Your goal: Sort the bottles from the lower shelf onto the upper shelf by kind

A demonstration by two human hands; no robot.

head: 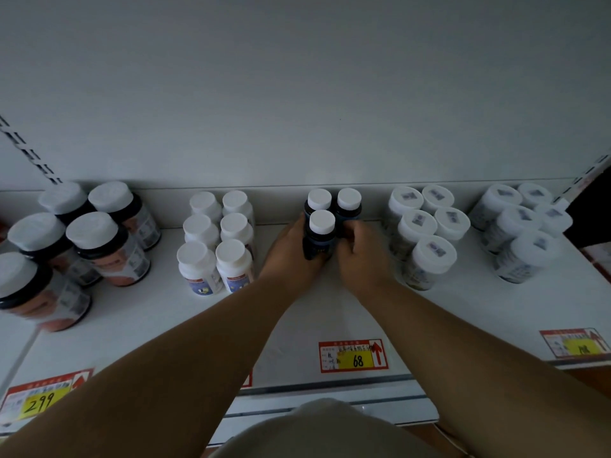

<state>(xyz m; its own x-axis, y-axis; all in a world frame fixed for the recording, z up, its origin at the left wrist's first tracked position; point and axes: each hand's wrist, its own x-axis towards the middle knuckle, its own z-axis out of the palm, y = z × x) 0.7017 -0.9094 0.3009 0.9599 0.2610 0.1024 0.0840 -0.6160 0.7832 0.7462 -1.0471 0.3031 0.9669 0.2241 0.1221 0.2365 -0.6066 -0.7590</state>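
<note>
White-capped dark bottle (320, 234) stands on the shelf (330, 312) in front of two like bottles (334, 201), gripped by the left hand (291, 256) curled round its left side. Right hand (362, 256) curls its fingers against the bottle's right side; both forearms reach forward

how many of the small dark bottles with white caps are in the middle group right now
3 in view. Two dark bottles stand at the back, left and right; the third is in front, between the left hand and right hand. More could be hidden behind the hands.
</note>
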